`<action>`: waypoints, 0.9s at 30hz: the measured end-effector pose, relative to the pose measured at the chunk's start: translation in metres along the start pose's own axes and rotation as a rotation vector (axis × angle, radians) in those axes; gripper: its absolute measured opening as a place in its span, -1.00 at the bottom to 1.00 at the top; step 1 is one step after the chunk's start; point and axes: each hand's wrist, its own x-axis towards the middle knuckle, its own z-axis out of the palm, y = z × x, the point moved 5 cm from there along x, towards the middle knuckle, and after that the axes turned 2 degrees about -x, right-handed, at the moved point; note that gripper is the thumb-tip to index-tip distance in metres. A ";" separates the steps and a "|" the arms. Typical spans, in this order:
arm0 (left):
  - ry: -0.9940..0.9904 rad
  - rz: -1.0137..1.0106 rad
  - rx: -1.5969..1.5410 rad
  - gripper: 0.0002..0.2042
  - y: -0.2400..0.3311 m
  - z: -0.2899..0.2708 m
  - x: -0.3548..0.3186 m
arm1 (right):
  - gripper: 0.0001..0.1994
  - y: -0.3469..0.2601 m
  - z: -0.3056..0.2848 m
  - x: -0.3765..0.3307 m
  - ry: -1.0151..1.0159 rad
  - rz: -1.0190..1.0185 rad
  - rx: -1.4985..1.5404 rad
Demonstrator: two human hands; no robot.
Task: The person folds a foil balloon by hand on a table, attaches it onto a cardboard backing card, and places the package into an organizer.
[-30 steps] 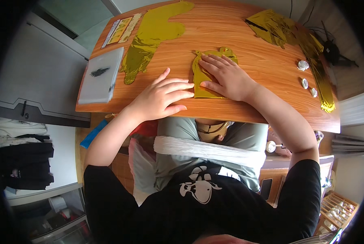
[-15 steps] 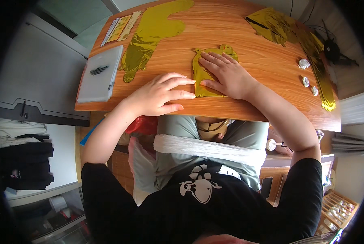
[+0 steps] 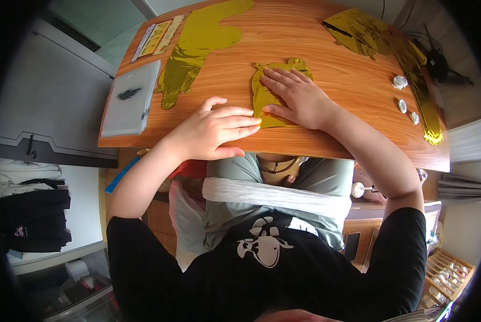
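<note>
A folded gold foil balloon [image 3: 265, 97] lies flat near the table's front edge. My right hand [image 3: 297, 99] rests across it with the palm down and the fingers stretched out, hiding much of its surface. At the balloon's lower left corner, the fingertips of my left hand [image 3: 217, 126] touch the foil; its fingers are extended and the thumb hangs over the table edge. Two unfolded gold foil balloons lie farther off: one [image 3: 200, 45] at the far left, partly crumpled, and another [image 3: 358, 35] at the far right.
On the left of the wooden table [image 3: 283, 32] lie a stack of clear plastic bags [image 3: 130, 102] and printed cards [image 3: 157, 37]. Several small white bundles [image 3: 400, 82] sit at the right, near a black stand [image 3: 438, 65]. A white wrap [image 3: 272, 196] spans my lap.
My left hand has shifted slightly, its fingertips moving onto the balloon's lower left corner and its index finger lifting. The right hand stays flat on the foil.
</note>
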 end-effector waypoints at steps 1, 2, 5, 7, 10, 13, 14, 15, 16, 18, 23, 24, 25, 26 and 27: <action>0.012 -0.016 -0.031 -0.48 0.000 0.001 -0.001 | -0.25 0.000 0.001 0.000 -0.004 0.004 0.003; 0.025 -0.033 -0.062 -0.52 0.000 0.002 -0.002 | -0.26 0.000 0.001 0.000 -0.007 0.007 0.007; 0.123 -0.025 -0.084 -0.65 0.002 -0.005 0.005 | -0.27 0.000 -0.002 0.000 -0.012 0.003 0.025; 0.132 -0.111 -0.180 -0.73 -0.003 -0.009 0.021 | -0.29 0.006 0.000 0.000 -0.003 0.002 0.065; 0.353 -0.255 -0.250 -0.81 -0.008 -0.007 0.055 | -0.33 0.015 -0.004 0.002 -0.025 0.082 0.315; 0.374 -0.396 -0.139 -0.59 0.002 0.012 0.089 | -0.35 0.032 0.004 0.005 -0.017 0.189 0.798; 0.348 -0.394 -0.072 -0.47 0.004 0.019 0.097 | -0.36 0.038 0.008 0.003 0.020 0.202 1.084; 0.381 -0.332 -0.013 -0.35 0.006 0.020 0.099 | -0.36 0.035 0.004 0.004 0.057 0.201 1.233; 0.385 -0.332 -0.011 -0.35 0.004 0.024 0.098 | -0.36 0.032 0.002 0.006 0.058 0.199 1.230; 0.287 -0.357 -0.009 -0.28 -0.001 0.035 0.097 | -0.36 0.036 -0.005 0.007 0.168 0.258 1.359; 0.151 -0.407 0.022 -0.26 -0.007 0.048 0.102 | -0.41 0.054 -0.018 -0.001 0.105 0.335 1.008; 0.126 -0.433 0.014 -0.26 -0.007 0.048 0.101 | -0.39 0.048 -0.030 -0.009 0.118 0.282 0.660; 0.103 -0.456 0.009 -0.26 -0.007 0.047 0.100 | -0.37 0.040 -0.042 -0.016 0.130 0.226 0.312; 0.099 -0.453 0.010 -0.26 -0.005 0.045 0.099 | -0.37 0.039 -0.045 -0.024 0.132 0.229 0.314; 0.070 -0.465 0.027 -0.24 -0.005 0.046 0.101 | -0.33 0.040 -0.046 -0.033 0.037 0.196 0.304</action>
